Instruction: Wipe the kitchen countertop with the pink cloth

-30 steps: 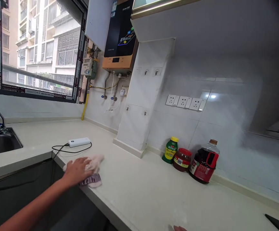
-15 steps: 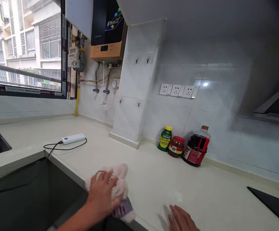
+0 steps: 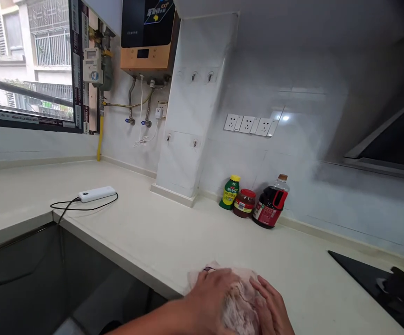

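**Both hands bunch the cloth at the counter's front edge**

The left hand and right hand close around the pink cloth, lying at six o'clock on the countertop. Wiping looks paused; next it likely needs regripping or folding. Half a second ago only the left hand pressed it, farther toward nine o'clock, the right lying flat beside it.
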